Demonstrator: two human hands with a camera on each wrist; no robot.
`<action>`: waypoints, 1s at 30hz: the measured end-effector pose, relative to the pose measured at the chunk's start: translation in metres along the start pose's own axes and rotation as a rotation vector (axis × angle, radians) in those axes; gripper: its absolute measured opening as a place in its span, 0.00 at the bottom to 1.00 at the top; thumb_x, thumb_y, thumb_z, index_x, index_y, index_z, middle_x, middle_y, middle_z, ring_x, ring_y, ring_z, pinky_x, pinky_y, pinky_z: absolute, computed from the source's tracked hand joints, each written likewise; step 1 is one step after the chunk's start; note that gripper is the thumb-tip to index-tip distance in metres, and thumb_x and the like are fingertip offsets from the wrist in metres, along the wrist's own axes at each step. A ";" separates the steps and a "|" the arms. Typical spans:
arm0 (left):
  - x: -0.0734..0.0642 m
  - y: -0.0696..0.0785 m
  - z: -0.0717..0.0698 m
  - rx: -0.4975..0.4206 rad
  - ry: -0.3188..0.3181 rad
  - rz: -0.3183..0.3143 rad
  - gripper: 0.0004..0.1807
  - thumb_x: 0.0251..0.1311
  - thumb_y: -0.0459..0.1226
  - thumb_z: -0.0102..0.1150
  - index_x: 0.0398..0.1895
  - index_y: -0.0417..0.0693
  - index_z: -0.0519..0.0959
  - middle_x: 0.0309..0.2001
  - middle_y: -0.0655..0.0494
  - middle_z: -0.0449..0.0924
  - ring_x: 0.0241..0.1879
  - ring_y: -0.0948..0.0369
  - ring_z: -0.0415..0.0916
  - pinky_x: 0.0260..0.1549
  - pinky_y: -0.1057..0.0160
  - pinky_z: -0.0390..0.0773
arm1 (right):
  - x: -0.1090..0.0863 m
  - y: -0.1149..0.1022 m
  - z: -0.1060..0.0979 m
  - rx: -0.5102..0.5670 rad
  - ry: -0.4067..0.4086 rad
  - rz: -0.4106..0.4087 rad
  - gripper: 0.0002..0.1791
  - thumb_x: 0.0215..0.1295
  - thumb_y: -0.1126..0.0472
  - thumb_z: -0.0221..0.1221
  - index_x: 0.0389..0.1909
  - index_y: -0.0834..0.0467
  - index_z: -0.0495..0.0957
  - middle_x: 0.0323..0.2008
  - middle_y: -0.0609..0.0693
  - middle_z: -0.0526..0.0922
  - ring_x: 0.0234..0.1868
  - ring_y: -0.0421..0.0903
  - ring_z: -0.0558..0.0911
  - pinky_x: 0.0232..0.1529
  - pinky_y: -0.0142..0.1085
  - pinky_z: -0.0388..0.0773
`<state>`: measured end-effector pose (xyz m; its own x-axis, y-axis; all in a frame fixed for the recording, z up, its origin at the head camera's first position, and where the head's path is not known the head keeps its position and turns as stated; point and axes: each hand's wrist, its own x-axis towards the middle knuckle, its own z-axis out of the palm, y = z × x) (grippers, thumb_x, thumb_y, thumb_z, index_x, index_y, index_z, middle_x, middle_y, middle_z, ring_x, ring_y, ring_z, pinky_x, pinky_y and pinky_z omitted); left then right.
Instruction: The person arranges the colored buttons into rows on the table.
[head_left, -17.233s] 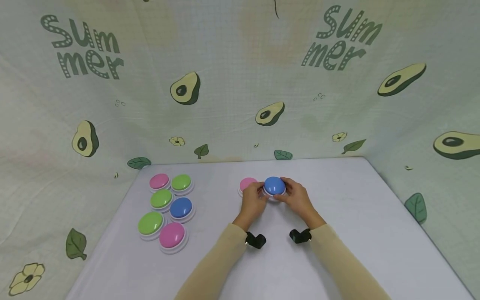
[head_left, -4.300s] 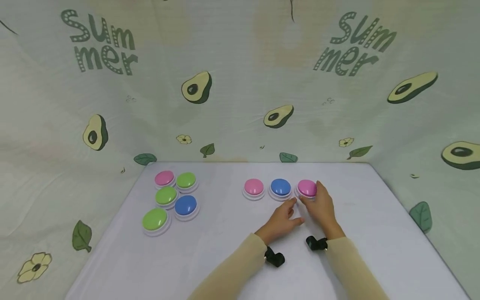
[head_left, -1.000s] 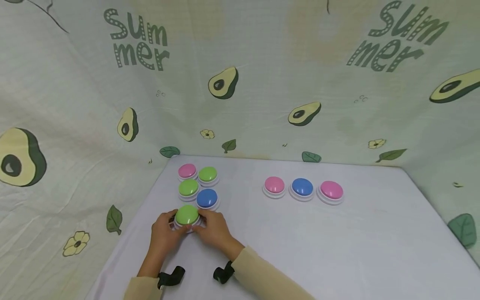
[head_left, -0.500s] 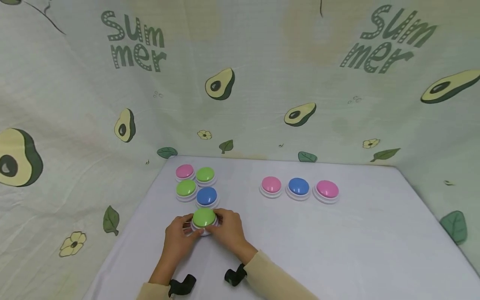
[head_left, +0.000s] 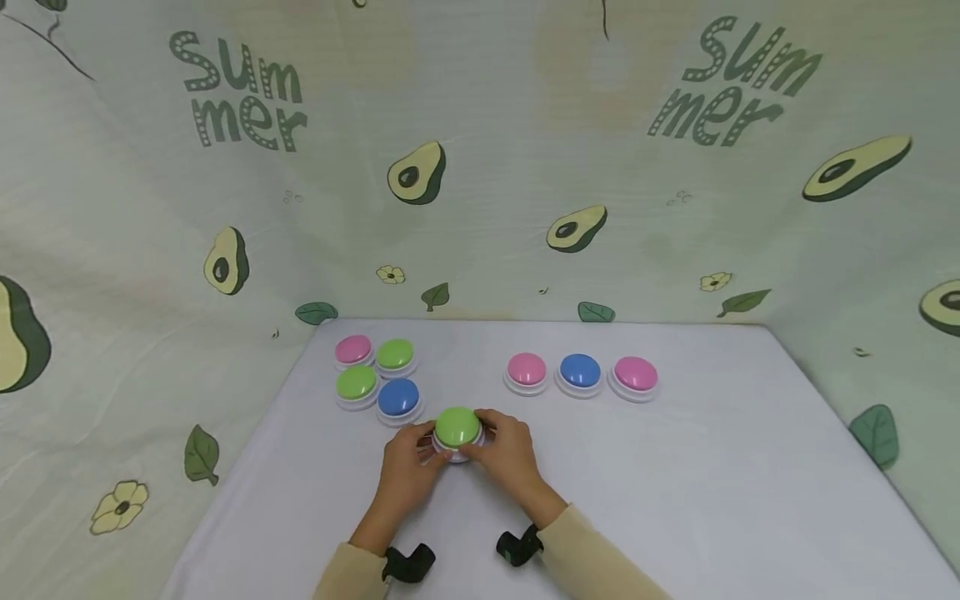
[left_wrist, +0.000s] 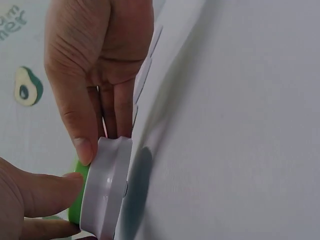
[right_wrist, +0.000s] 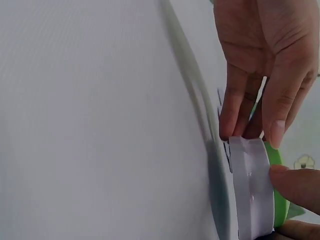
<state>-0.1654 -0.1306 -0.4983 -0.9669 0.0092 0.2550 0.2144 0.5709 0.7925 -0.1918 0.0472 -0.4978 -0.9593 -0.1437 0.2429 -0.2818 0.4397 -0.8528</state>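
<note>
In the head view, green lettering (head_left: 240, 93) reading "summer" is printed near ten o'clock, and matching lettering (head_left: 735, 83) near two o'clock. Both are on a pale cloth (head_left: 487, 100) patterned with avocados, leaves and flowers, hung behind and along both sides of a white worktop (head_left: 675, 483). At ten o'clock from the hands, a cluster of four buttons (head_left: 356, 382), pink, green, green and blue, sits on the worktop. At six o'clock in the head view, the left hand (head_left: 408, 467) has its fingers curved round the left side of a white-based green button (head_left: 456, 427); the right hand (head_left: 508, 452) grasps its right side. At two o'clock from them stands a row of three buttons (head_left: 580, 370): pink, blue, pink.
</note>
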 end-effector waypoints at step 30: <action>0.029 0.101 0.155 -0.253 -0.329 0.035 0.32 0.64 0.30 0.71 0.68 0.24 0.71 0.66 0.31 0.75 0.66 0.42 0.76 0.63 0.58 0.80 | -0.026 0.079 -0.163 -0.129 0.191 0.246 0.39 0.57 0.68 0.76 0.69 0.73 0.72 0.68 0.71 0.74 0.70 0.67 0.74 0.69 0.51 0.73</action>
<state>-0.1935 0.0546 -0.4972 -0.9423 0.3101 0.1259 0.2353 0.3465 0.9081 -0.1912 0.2300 -0.4960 -0.9810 0.1445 0.1295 -0.0289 0.5511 -0.8339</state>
